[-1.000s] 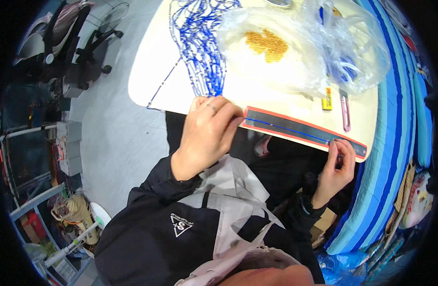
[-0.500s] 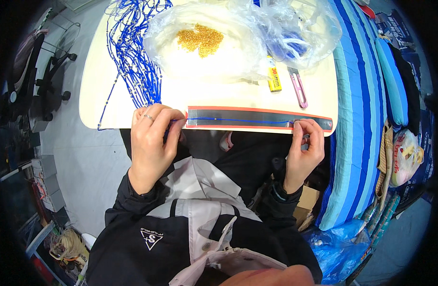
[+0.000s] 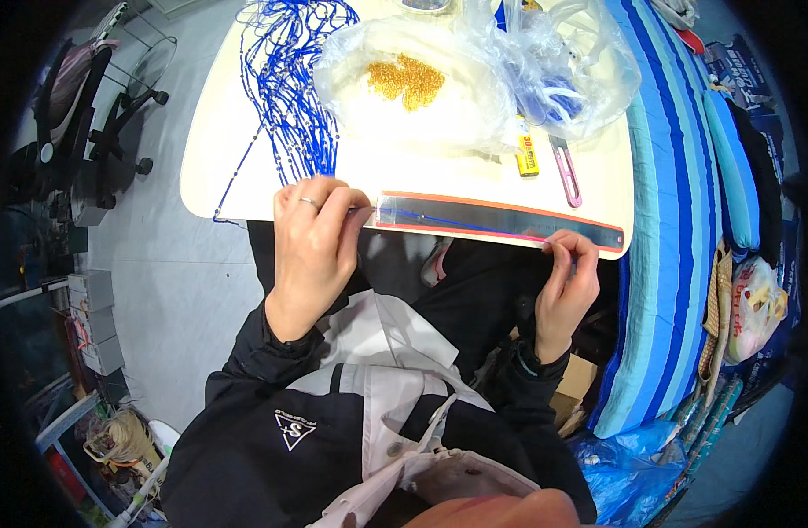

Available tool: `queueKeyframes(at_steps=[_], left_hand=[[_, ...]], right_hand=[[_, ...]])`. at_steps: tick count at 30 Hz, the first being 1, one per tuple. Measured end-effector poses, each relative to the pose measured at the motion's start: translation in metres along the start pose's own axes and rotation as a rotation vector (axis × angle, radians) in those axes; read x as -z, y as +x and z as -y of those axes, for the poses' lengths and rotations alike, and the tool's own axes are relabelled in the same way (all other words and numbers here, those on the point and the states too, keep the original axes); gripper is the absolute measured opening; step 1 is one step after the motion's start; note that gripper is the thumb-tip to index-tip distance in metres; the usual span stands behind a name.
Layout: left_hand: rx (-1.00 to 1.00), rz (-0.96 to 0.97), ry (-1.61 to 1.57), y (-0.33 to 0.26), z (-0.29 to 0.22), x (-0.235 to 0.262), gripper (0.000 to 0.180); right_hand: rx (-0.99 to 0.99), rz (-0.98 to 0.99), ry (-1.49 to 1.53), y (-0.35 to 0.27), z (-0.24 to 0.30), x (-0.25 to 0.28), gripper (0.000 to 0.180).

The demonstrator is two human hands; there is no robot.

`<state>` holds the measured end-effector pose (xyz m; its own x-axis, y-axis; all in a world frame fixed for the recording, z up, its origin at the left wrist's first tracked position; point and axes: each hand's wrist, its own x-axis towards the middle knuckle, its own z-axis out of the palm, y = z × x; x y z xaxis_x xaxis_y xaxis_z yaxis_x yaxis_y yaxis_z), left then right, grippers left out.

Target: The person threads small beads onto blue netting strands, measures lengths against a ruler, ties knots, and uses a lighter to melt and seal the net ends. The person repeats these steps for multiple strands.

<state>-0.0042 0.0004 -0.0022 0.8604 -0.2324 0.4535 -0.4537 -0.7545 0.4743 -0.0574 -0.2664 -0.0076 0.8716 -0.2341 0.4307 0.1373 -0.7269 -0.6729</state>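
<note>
Cord, blue, one length: stretched near the front edge of the desk, lying along a dark strip with a red-orange border. Carries a small bead toward its left part. Slants across the strip, reaching the near border toward the right.

Left hand: thumb and forefinger pinched together just beside the strip's left end, apparently on the cord; the exact grip is hidden by the fingers.

Right hand: thumb and forefinger pinching the cord at the strip's near edge, short of its right end.

Handling note: even, light tension between both pinches should hold the cord straight without dragging the bead. Shifting the right pinch slightly away from the body would probably bring the cord parallel to the strip. Fingertips are best placed low, close to the surface.

Surroundings: beaded blue cords in a bundle, beyond the left hand; gold beads on a clear plastic bag; yellow cylinder; pink-handled tool, beyond the strip.
</note>
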Motion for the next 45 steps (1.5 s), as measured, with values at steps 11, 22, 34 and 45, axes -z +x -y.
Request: queueKeyframes(at_steps=[11,22,34,45], left_hand=[[-0.178,0.150,-0.825,-0.016,-0.070,-0.030,0.029],[-0.181,-0.217,-0.645,-0.039,-0.059,-0.027,0.025],[-0.222,-0.438,-0.505,-0.047,-0.049,-0.020,0.033],[0.124,-0.347,-0.894,-0.047,-0.053,-0.014,0.007]], right_hand=[[0.479,0.044,0.026,-0.021,0.058,-0.002,0.025],[0.404,0.020,0.039,-0.036,0.070,-0.010,0.019],[0.101,0.257,0.217,-0.012,0.058,-0.008,0.018],[0.205,-0.033,-0.596,0.072,-0.040,-0.021,0.016]])
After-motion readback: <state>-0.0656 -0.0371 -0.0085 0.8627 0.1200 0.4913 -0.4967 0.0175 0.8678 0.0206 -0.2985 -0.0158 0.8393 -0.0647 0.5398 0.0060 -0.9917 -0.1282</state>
